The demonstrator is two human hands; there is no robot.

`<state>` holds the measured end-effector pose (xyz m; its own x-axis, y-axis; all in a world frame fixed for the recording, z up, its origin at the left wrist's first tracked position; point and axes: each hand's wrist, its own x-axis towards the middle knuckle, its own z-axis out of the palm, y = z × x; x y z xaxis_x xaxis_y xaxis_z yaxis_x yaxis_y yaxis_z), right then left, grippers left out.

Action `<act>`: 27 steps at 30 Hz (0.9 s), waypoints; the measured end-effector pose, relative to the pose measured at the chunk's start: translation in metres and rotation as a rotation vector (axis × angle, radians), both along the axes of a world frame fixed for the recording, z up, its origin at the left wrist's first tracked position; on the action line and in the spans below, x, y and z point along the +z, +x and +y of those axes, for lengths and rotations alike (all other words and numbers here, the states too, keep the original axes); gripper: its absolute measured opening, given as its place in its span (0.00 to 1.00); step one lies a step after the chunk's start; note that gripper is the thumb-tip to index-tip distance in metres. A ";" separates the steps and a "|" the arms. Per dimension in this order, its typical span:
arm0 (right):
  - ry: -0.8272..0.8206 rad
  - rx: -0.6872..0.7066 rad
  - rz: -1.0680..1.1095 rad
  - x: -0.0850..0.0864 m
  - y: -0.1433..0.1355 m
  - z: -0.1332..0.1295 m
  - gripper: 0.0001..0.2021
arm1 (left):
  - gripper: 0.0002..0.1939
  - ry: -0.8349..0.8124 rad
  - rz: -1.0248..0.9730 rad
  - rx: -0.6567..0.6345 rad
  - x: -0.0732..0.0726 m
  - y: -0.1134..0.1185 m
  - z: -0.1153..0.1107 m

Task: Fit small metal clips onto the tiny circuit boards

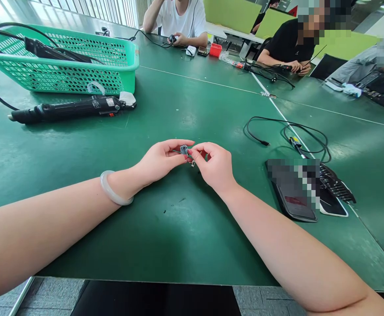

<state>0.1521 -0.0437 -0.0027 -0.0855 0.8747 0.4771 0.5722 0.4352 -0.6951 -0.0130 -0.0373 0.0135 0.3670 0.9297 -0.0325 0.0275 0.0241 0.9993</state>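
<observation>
Above the green table, my two hands meet near the middle of the view. My left hand, with a pale bangle on its wrist, pinches a small dark square part between thumb and fingertips. The fingertips of my right hand are closed at the right side of this part. A small metallic piece shows just under the right fingertips; whether it is joined to the dark part I cannot tell.
A green basket with black tools and cables stands at the back left, a black electric screwdriver before it. Phones, a black hair clip and a coiled cable lie at right. People sit across the table.
</observation>
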 end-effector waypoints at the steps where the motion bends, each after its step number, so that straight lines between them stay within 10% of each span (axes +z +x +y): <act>1: 0.002 -0.002 -0.002 0.000 0.000 0.000 0.07 | 0.22 -0.003 0.004 0.009 0.000 0.000 0.000; 11: 0.037 0.063 0.040 -0.003 0.002 0.002 0.06 | 0.19 -0.132 -0.109 0.036 -0.004 0.000 0.004; 27: -0.003 -0.008 0.095 -0.006 0.002 0.005 0.06 | 0.27 0.129 0.146 -0.010 -0.007 -0.003 0.003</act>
<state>0.1545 -0.0390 -0.0084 -0.0330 0.8763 0.4805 0.5069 0.4291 -0.7476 -0.0159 -0.0344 0.0066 0.3761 0.9260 0.0335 0.1723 -0.1054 0.9794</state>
